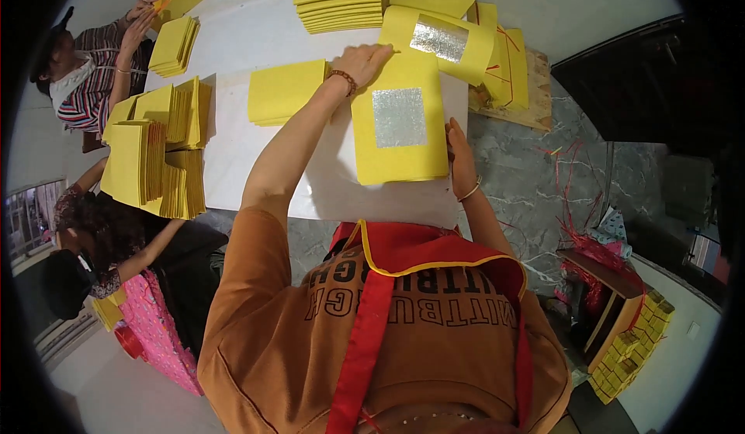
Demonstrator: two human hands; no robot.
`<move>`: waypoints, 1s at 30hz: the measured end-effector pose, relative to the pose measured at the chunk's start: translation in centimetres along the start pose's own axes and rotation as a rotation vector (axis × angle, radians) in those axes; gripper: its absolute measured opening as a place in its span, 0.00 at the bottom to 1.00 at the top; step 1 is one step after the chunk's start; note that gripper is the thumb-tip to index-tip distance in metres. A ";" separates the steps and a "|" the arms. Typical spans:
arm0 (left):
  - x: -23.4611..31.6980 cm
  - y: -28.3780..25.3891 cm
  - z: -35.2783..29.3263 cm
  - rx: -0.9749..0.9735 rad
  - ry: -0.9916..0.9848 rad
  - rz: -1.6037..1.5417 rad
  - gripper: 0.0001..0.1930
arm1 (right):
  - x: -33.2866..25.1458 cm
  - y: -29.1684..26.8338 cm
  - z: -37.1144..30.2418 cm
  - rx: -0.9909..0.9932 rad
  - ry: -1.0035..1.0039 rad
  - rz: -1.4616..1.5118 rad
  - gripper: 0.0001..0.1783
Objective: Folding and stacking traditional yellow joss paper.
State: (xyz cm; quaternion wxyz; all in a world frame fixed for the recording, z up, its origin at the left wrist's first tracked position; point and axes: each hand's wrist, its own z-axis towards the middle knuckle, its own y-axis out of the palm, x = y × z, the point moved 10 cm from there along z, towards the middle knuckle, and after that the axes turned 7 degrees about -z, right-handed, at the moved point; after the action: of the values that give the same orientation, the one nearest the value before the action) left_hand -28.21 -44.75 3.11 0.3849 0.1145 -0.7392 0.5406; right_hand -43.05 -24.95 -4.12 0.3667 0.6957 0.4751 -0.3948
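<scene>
No screens or signs in view here. A silver foil label [399,117], square and glittery, sits centred on the yellow paper stack [399,127] at the near edge of the white surface [326,189]. A second silver foil square [438,38] shines on a curled yellow sheet [439,42] toward the far right edge. Down on the floor at right, yellow bundled packs [632,348] stand stacked.

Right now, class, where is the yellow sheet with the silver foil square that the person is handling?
In the head view the yellow sheet lies centre-right on the white board, the left hand on its top edge, the right hand at its right edge.
</scene>
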 end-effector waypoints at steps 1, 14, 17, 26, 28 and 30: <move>-0.8 1.8 0.4 -0.162 -0.075 -0.080 0.31 | -0.1 -0.1 0.5 -0.005 -0.063 -0.027 0.29; -4.8 1.8 -2.6 0.223 -0.004 -0.778 0.34 | -1.3 0.5 2.5 -0.050 -0.097 -0.086 0.30; -7.4 4.0 -4.5 0.252 -0.087 -1.187 0.34 | -2.2 2.1 2.3 -0.171 -0.222 -0.181 0.29; -7.4 6.0 -7.9 0.265 0.014 -1.208 0.30 | -1.9 3.3 1.6 -0.226 -0.246 -0.072 0.31; -8.0 6.1 -8.1 0.266 0.037 -1.091 0.30 | -1.6 3.5 1.5 -0.222 -0.234 -0.055 0.31; -7.9 6.1 -8.1 0.265 0.036 -1.047 0.30 | -1.2 3.5 1.3 -0.210 -0.221 -0.036 0.31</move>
State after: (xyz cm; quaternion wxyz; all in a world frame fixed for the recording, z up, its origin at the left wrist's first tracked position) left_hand -22.85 -37.14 -5.71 0.5977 0.5061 -0.5019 0.3670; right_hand -40.30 -27.48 -3.16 0.4803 0.5971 0.4832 -0.4234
